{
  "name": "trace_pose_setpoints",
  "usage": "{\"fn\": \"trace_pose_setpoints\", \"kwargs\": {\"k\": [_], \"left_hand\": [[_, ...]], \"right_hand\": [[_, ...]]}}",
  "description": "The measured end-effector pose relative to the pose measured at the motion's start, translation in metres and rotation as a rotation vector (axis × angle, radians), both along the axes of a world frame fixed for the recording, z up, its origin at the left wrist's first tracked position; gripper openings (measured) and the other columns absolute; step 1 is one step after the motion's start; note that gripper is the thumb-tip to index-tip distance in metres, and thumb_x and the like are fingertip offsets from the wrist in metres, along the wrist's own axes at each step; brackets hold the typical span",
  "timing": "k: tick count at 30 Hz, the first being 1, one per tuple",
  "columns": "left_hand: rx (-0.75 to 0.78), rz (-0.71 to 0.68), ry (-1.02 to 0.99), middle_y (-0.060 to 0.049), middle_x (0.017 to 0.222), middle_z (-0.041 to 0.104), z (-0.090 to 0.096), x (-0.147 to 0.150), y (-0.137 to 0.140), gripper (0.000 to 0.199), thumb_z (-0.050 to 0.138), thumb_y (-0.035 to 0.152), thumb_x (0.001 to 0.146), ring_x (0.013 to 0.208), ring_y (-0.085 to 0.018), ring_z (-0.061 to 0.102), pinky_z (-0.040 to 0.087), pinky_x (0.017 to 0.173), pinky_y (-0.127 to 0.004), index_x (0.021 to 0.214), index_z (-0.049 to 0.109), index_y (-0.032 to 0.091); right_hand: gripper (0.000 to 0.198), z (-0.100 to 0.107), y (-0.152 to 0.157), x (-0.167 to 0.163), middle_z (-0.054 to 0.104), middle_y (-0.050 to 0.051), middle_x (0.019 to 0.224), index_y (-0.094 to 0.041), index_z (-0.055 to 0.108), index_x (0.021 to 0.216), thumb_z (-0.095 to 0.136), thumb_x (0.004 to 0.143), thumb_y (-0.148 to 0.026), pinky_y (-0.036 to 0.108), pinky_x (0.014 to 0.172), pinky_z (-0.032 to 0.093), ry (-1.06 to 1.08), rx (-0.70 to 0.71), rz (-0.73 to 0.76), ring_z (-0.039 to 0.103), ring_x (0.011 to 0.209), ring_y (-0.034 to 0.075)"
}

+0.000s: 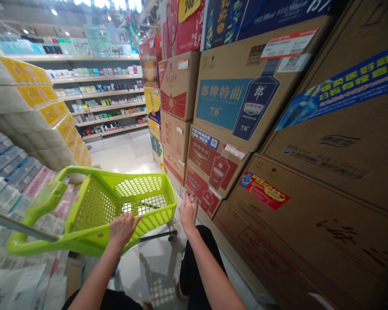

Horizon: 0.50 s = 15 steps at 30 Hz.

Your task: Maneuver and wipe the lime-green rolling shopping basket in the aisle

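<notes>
A lime-green plastic shopping cart (100,239) with perforated basket walls stands in front of me, turned sideways with its handle to the left. My left hand (123,229) is closed over the near rim of its basket, thumb pointing right along the edge. Just right of the basket's end, my right hand (189,210) is raised with its fingers curled in, and nothing shows in them. It is near the lower red-printed liquor cartons (210,165), apart from the cart. Some loose-looking shadow of the basket falls on the floor below.
Tall stacked brown cartons (310,185) wall the right side. Yellow-and-white wrapped paper packs (48,116) are piled on the left, above rows of grey and pink packages (6,172). Past the tiled aisle (123,150), shelves (100,79) hold many small products. A grey bar (19,226) crosses the cart's handle.
</notes>
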State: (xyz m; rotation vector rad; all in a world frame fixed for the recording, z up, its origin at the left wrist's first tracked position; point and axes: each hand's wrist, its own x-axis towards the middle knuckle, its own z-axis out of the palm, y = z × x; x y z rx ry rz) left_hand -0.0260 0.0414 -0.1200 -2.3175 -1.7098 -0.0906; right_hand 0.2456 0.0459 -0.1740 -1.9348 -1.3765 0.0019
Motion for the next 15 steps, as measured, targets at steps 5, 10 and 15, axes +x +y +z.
{"fn": "trace_pose_setpoints", "kwargs": {"k": [5,10,15], "left_hand": [[0.000,0.017,-0.012,-0.009,0.082,0.069,0.002,0.013,0.000,0.049,0.028,0.052,0.095,0.080,-0.023,0.063,0.035,0.069,-0.031,0.083,0.062,0.019],[-0.030,-0.047,0.013,-0.009,0.083,0.068,0.011,0.008,-0.006,0.050,0.027,0.054,0.095,0.081,-0.023,0.061,0.034,0.070,-0.031,0.087,0.061,0.019],[0.110,0.061,0.032,-0.011,0.082,0.067,0.019,-0.020,-0.017,0.049,0.030,0.055,0.094,0.083,-0.026,0.059,0.034,0.078,-0.037,0.083,0.060,0.019]], "right_hand": [[0.043,0.007,-0.011,-0.059,0.051,0.012,0.112,-0.021,0.058,0.126,0.048,0.085,-0.015,0.033,0.086,0.045,-0.007,-0.074,0.175,0.050,0.092,0.021],[0.041,0.007,-0.014,-0.081,0.053,0.005,0.101,-0.026,0.059,0.122,0.051,0.084,-0.013,0.027,0.077,0.046,0.023,-0.127,0.319,0.051,0.087,0.017],[0.037,0.014,-0.011,-0.031,0.051,0.005,0.107,-0.032,0.067,0.112,0.050,0.085,-0.012,0.022,0.075,0.043,-0.013,-0.158,0.224,0.052,0.094,0.016]]}}
